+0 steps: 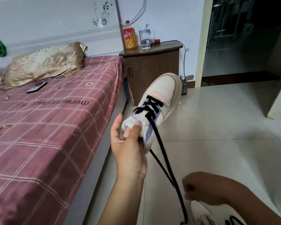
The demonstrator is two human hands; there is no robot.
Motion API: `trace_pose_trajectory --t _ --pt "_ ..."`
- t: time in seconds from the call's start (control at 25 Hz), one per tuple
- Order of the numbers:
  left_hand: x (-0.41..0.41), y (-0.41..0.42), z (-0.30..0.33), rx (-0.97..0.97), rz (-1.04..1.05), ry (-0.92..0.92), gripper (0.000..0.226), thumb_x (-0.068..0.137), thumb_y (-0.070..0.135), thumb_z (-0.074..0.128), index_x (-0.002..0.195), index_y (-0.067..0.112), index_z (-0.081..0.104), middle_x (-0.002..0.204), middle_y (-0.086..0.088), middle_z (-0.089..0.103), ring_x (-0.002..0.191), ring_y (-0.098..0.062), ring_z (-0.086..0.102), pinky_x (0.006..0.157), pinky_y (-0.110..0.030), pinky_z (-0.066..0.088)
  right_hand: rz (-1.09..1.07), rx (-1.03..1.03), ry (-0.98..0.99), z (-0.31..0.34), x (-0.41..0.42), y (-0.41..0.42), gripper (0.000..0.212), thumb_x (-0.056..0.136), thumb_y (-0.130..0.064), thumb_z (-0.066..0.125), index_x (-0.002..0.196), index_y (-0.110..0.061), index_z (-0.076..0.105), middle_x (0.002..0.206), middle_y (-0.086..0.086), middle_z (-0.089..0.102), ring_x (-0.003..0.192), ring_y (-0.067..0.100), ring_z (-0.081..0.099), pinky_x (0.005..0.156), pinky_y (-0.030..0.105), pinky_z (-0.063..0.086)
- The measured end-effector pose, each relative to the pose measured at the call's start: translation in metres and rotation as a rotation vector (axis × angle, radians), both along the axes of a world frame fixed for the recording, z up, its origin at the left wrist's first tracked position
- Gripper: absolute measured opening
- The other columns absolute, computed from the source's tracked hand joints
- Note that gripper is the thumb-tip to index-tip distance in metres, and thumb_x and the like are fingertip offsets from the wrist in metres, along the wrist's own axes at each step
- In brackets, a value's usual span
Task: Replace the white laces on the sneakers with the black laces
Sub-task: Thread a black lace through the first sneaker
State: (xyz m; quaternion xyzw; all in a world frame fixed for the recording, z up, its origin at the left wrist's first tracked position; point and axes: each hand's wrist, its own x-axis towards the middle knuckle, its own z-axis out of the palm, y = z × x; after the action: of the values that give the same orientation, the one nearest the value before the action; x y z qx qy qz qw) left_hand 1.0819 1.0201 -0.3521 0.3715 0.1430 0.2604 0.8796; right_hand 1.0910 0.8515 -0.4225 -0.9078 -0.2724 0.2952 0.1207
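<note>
My left hand (128, 143) grips a white sneaker (164, 95) with lilac and pink panels by its tongue and heel, holding it up with the toe pointing away. A black lace (154, 109) is threaded through several lower eyelets. Its two loose ends (165, 161) run taut down toward my right hand (199, 190), which is curled round them at the lower right. A second white sneaker (201, 211) lies on the floor beneath my right hand, partly hidden. Another black lace (234, 220) shows at the bottom edge.
A bed (47, 127) with a pink checked sheet, a gold pillow (44, 64) and a phone (36, 87) fills the left. A brown nightstand (151, 65) holds an orange bottle (129, 36) and a glass mug (145, 38). Pale floor tiles (225, 127) and a doorway (250, 46) lie right.
</note>
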Motion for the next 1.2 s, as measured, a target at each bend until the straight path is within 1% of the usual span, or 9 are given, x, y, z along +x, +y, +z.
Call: trace_pose_trajectory --t 0.08,0.16,0.24,0.36,0.6,0.76,1.0,1.12,1.2 --pt "0.001 0.001 -0.001 0.004 0.005 -0.016 0.046 0.086 -0.006 0.058 0.116 0.029 0.055 0.080 0.001 0.073 0.076 -0.014 0.070 0.059 -0.026 0.056 -0.085 -0.032 -0.039 -0.001 0.001 -0.005 0.024 0.093 -0.035 0.054 0.072 -0.027 0.045 0.085 -0.012 0.052 0.077 0.008 0.046 0.060 0.013 0.032" --pt "0.000 -0.003 -0.004 0.023 -0.004 -0.009 0.047 0.086 -0.005 0.058 0.116 0.030 0.055 0.083 0.000 0.074 0.079 -0.016 0.070 0.065 -0.028 0.057 -0.320 0.400 -0.150 0.010 0.007 0.002 0.017 0.092 -0.035 0.056 0.078 -0.025 0.054 0.081 -0.009 0.059 0.072 0.004 0.051 0.064 0.017 0.040" --pt "-0.002 -0.011 -0.006 0.064 -0.024 0.012 0.047 0.087 -0.005 0.058 0.112 0.034 0.055 0.087 0.000 0.074 0.085 -0.020 0.069 0.072 -0.034 0.058 -0.567 0.919 -0.261 0.033 0.010 0.022 0.007 0.089 -0.032 0.060 0.085 -0.026 0.061 0.083 -0.014 0.066 0.076 -0.002 0.058 0.067 0.008 0.043" --pt "-0.008 -0.023 -0.006 0.143 -0.069 -0.014 0.048 0.087 -0.003 0.058 0.115 0.036 0.054 0.092 -0.002 0.074 0.088 -0.022 0.068 0.088 -0.050 0.051 -0.730 1.239 -0.291 0.059 0.008 0.049 0.012 0.083 -0.029 0.066 0.086 -0.019 0.062 0.081 -0.010 0.066 0.074 -0.004 0.058 0.064 0.003 0.041" --pt "-0.018 -0.034 0.005 0.258 -0.018 -0.122 0.045 0.086 -0.004 0.059 0.111 0.034 0.056 0.091 -0.001 0.074 0.087 -0.014 0.069 0.089 -0.043 0.053 -0.698 1.304 -0.243 0.073 -0.005 0.049 0.012 0.082 -0.025 0.066 0.078 -0.014 0.063 0.080 0.003 0.065 0.066 0.001 0.057 0.059 0.005 0.041" --pt "-0.020 -0.032 0.017 0.080 -0.083 -0.138 0.037 0.073 0.021 0.065 0.109 0.025 0.055 0.088 0.001 0.073 0.087 -0.018 0.067 0.090 -0.043 0.048 -0.574 1.363 -0.195 0.081 -0.011 0.036 0.013 0.082 -0.017 0.066 0.074 -0.008 0.059 0.071 0.000 0.061 0.061 0.002 0.055 0.058 0.007 0.041" --pt "-0.026 -0.031 0.028 0.169 -0.091 -0.187 0.050 0.073 0.017 0.063 0.117 0.036 0.052 0.093 0.007 0.073 0.086 -0.015 0.068 0.079 -0.035 0.055 -0.397 1.365 -0.146 0.091 -0.013 0.017 0.029 0.078 -0.033 0.071 0.070 -0.011 0.054 0.085 0.015 0.059 0.071 0.021 0.052 0.066 0.016 0.046" --pt "-0.026 -0.028 0.030 0.208 -0.092 -0.223 0.057 0.071 0.010 0.063 0.118 0.040 0.051 0.102 0.003 0.071 0.090 -0.015 0.067 0.079 -0.034 0.054 -0.361 1.351 -0.084 0.091 -0.011 0.010 0.017 0.076 -0.026 0.068 0.067 -0.017 0.056 0.089 0.012 0.061 0.077 0.019 0.056 0.071 0.017 0.048" --pt "-0.026 -0.025 0.032 0.192 -0.086 -0.239 0.061 0.068 0.005 0.062 0.117 0.040 0.052 0.100 0.003 0.071 0.088 -0.013 0.067 0.079 -0.032 0.053 -0.364 1.359 -0.022 0.090 -0.008 0.007 0.014 0.073 -0.025 0.069 0.065 -0.019 0.058 0.095 0.013 0.064 0.088 0.028 0.061 0.079 0.020 0.051"
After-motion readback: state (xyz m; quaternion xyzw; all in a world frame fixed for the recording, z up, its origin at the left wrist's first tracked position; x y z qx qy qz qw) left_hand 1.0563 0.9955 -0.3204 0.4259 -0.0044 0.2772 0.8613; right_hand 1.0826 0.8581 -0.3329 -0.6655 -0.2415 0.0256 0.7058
